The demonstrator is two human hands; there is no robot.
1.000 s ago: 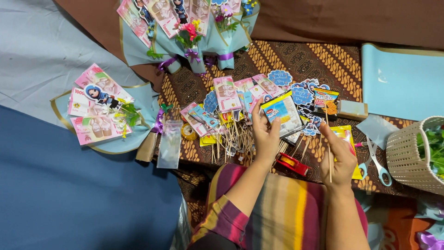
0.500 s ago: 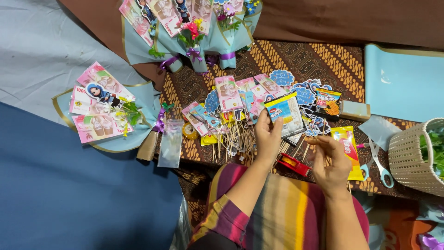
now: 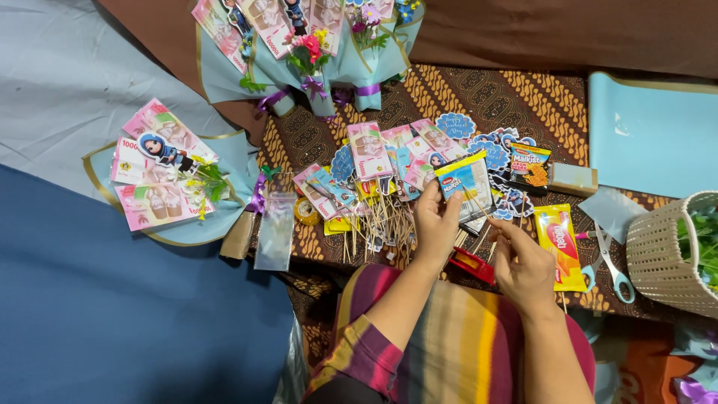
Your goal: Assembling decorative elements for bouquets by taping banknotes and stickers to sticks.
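So I was standing right there watching. The left hand point(image 3: 435, 224), middle of the frame, had its fingers clamped on a blue and yellow snack packet point(image 3: 465, 182), held up just above the cloth. The right hand point(image 3: 523, 262), a bit lower and to the right, had its fingertips pinched together on a thin wooden skewer point(image 3: 479, 206) whose tip was lying against the packet's back.

What I figured could go wrong: the stick was super thin and the wrapper looked slick, so it could slide off crooked or poke through the foil if pushed too hard. There was also a whole heap of loose skewers point(image 3: 378, 228) right under the left wrist, easy to knock and scatter. The scissors point(image 3: 609, 262) sat just right of the right hand, near enough to bump.

Containers: a white woven basket point(image 3: 658, 258) at the right edge had green leafy stuff in it, mostly cut off by the frame. An empty clear plastic sleeve point(image 3: 275, 228) lay left of centre. Another orange and yellow snack packet point(image 3: 557, 247) lay flat beside the right hand.
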